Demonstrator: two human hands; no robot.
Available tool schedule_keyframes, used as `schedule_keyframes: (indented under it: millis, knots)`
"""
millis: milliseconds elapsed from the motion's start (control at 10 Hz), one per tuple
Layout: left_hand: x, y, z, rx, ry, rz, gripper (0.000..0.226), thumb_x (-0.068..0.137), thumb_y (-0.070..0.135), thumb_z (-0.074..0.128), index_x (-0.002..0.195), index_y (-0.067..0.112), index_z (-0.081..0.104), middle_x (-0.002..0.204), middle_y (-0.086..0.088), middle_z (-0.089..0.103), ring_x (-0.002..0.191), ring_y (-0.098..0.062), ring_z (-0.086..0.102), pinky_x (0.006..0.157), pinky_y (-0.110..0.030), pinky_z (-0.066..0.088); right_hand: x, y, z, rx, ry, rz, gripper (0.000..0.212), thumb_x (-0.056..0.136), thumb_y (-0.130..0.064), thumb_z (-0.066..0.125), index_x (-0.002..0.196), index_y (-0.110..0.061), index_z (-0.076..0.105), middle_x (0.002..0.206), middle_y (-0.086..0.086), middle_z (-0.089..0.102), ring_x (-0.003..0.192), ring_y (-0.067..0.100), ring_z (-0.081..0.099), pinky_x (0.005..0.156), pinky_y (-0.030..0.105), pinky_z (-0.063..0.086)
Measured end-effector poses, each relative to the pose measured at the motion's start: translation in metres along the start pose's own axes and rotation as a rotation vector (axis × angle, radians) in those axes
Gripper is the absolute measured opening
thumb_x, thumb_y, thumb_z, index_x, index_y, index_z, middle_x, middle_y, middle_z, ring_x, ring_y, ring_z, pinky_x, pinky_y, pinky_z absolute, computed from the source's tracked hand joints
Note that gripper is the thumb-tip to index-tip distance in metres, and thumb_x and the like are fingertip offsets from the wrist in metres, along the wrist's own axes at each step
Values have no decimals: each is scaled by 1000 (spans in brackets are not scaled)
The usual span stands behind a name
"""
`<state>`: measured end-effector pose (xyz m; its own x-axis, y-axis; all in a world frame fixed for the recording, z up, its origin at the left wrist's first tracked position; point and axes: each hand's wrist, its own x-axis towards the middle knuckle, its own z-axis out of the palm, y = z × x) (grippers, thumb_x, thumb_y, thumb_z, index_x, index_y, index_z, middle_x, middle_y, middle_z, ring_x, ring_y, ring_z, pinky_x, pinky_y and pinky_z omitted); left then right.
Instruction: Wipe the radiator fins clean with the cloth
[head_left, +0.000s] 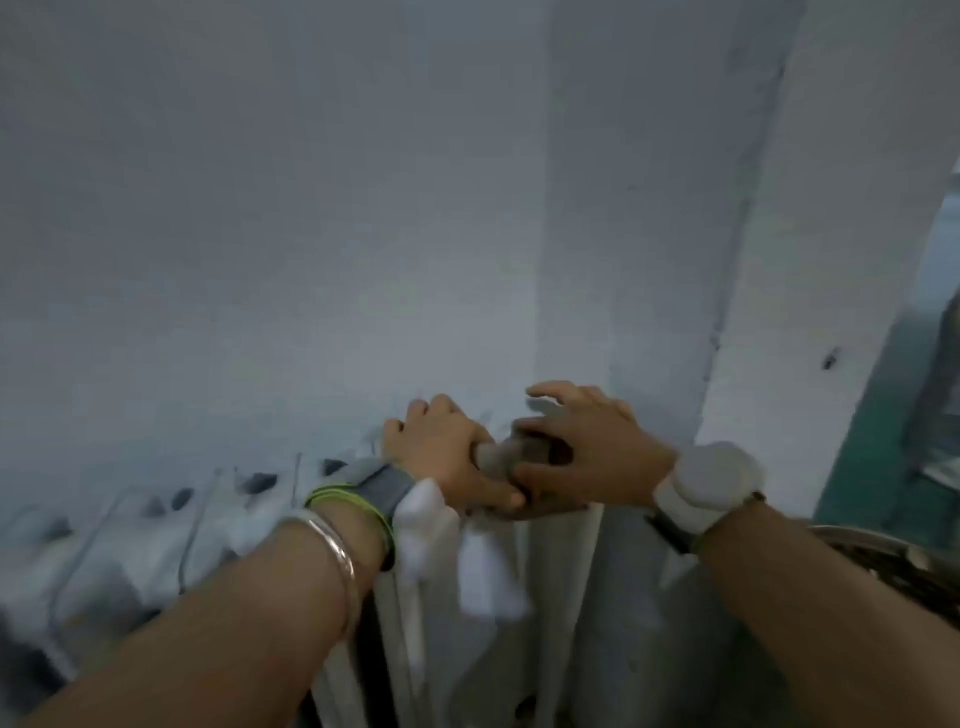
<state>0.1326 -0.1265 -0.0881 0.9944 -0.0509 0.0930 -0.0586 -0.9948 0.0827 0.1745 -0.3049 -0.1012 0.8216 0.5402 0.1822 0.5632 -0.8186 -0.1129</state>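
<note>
Radiator fins (415, 551) stand just below your hands, against the white wall (311, 208). Your left hand (444, 454) and right hand (597, 452) both hold the grey cloth (501, 457) with curled fingers. It is bunched on the top edge, probably so you can press it between the fins.

radiator fins (415, 525): smooth painted metal | cloth (496, 457): grey fabric | wall (260, 208): matt

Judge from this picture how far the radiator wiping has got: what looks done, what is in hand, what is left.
Done: unclear; blur hides whether any fin is clean. In hand: the left hand and right hand both grip the grey cloth atop the right end of the white radiator. Left: probably the fins stretching leftward and their lower lengths.
</note>
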Motion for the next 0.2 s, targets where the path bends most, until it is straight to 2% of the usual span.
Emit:
schedule_keyframes:
  millis: [100, 200]
  knots:
    - [5, 7, 5, 80, -58, -23, 70, 59, 70, 69, 116, 33, 54, 121, 4, 48, 116, -21, 42, 94, -38, 35, 11, 0, -9, -136, -183, -6, 65, 74, -75, 51, 125, -36, 53, 137, -7, 46, 124, 22, 43, 102, 38, 31]
    - [0, 16, 4, -1, -187, -34, 77, 70, 60, 68, 133, 25, 41, 137, 0, 43, 128, -24, 38, 106, -44, 29, 7, 9, -8, -149, -268, -28, 66, 80, -69, 53, 136, -36, 42, 132, -3, 55, 118, 24, 52, 98, 32, 35]
